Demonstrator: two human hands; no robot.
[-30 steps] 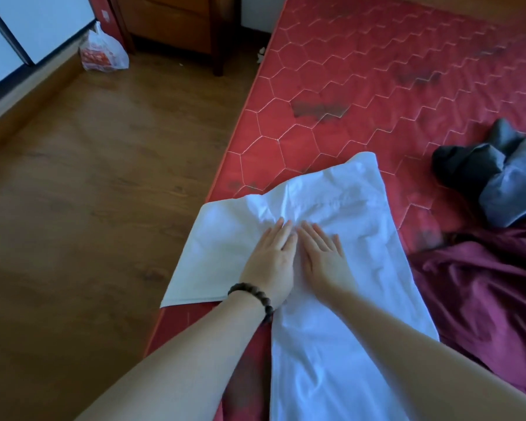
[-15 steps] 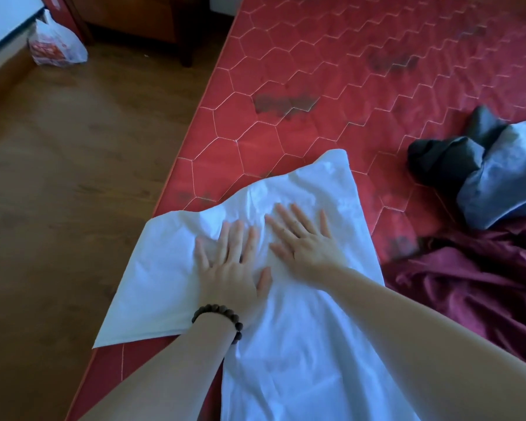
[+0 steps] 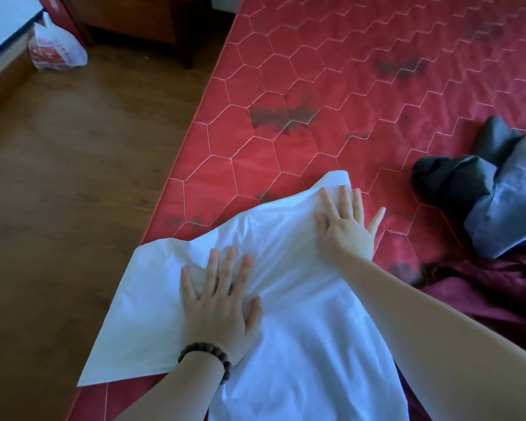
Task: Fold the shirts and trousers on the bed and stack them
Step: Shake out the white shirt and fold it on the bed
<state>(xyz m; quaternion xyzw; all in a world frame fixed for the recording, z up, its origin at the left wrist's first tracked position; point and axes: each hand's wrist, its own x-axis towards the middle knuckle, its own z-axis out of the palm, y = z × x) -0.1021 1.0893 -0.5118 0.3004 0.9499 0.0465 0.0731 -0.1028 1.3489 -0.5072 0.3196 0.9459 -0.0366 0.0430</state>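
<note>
We see a white shirt (image 3: 301, 329) spread at the near edge of the bed (image 3: 331, 86), whose red quilted cover shows dark stains. Left hand (image 3: 219, 305) and right hand (image 3: 345, 226) press flat on it, fingers spread, gripping nothing. Dark clothes (image 3: 480, 189) lie right; a plastic bag (image 3: 55, 47) sits on the wooden floor (image 3: 73, 177).

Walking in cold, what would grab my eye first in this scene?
Two flat hands pressing a white garment at the near edge of the red quilted mattress: the left hand, above a beaded bracelet, and the right hand near the cloth's far corner. To the right lie grey-blue clothes and a maroon garment.
</note>
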